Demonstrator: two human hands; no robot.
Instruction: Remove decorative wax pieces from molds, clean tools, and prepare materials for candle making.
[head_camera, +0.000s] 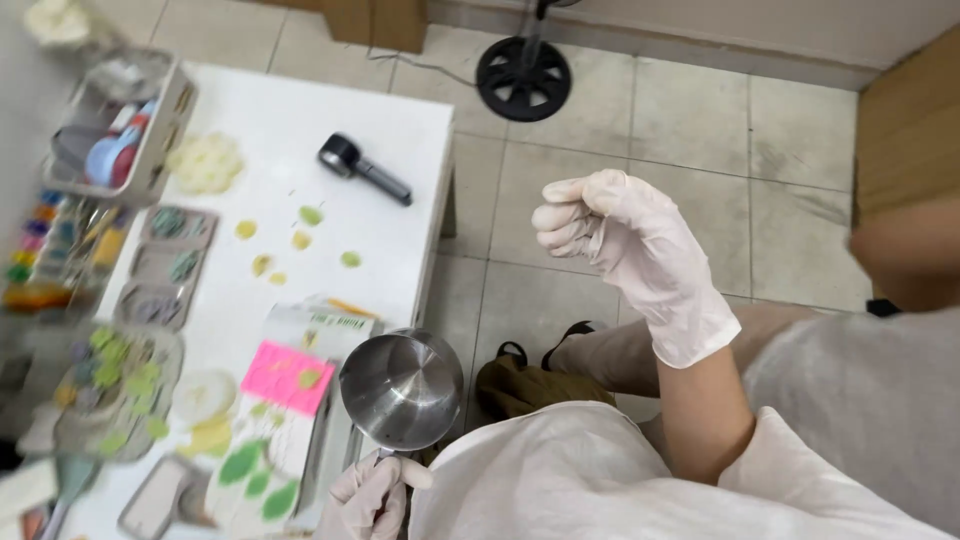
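Note:
My left hand (372, 497), in a white glove, grips the handle of a small steel saucepan (401, 386) at the near right edge of the white table (385, 125). The pan looks empty and hangs partly past the table's edge. My right hand (612, 232), also gloved, is raised over the tiled floor with its fingers curled into a fist. Nothing shows in it. A pink sheet (286, 375) and green leaf-shaped pieces (250, 470) lie just left of the pan.
On the table lie a black handheld tool (362, 168), grey moulds (165, 265), a basket of supplies (118, 125), colour pots (35, 250) and small yellow-green pieces (300, 240). A black fan base (523, 78) stands on the floor. Another person's blurred arm (905, 255) is at right.

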